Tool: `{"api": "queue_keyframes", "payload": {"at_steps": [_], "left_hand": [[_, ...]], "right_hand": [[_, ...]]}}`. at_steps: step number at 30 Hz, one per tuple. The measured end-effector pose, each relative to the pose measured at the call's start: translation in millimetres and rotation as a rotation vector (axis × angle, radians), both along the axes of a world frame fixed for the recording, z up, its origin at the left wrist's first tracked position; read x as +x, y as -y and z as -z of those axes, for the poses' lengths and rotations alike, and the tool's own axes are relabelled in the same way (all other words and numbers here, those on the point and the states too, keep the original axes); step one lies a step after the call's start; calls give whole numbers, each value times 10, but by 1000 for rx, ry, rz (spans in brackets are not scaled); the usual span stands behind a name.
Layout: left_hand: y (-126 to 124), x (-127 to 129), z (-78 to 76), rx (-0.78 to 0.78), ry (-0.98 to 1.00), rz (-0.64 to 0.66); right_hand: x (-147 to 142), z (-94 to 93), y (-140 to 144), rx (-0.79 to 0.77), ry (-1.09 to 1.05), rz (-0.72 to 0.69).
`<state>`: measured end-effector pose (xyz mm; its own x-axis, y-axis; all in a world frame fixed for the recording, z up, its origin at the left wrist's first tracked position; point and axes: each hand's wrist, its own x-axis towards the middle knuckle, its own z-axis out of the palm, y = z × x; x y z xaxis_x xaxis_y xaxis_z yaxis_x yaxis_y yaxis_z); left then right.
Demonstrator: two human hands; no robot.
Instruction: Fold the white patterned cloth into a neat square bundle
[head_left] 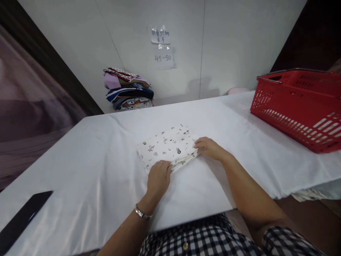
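A white cloth (167,144) with small printed motifs, a starfish shape among them, lies folded into a flat, layered rectangle on the white-covered table. At its near edge, toward the left, my left hand (159,176) holds the cloth, fingertips on top and the thumb by the layers. My right hand (211,148) pinches the near right corner. Between the two hands the stacked layers of the near edge show. A silver watch or bracelet (142,212) sits on my left wrist.
The tablecloth (93,167) has soft wrinkles. A dark flat object (23,220) lies at the left front. A red plastic basket (298,106) stands at the right. Folded clothes (129,89) are piled at the back, below paper signs (163,58) on the wall.
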<state>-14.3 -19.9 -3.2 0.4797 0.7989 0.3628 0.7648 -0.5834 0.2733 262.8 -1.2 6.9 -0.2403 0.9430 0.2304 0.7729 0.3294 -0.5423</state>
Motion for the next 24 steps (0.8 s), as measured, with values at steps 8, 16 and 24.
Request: {"api": "queue_keyframes", "payload": {"at_steps": [8, 16, 24], "left_hand": [[12, -8, 9, 60, -27, 65], [38, -14, 3, 90, -104, 142], [37, -23, 37, 111, -105, 115]], "right_hand": [[11, -11, -23, 58, -9, -26], [9, -20, -17, 16, 55, -31], [-8, -28, 12, -4, -32, 19]]}}
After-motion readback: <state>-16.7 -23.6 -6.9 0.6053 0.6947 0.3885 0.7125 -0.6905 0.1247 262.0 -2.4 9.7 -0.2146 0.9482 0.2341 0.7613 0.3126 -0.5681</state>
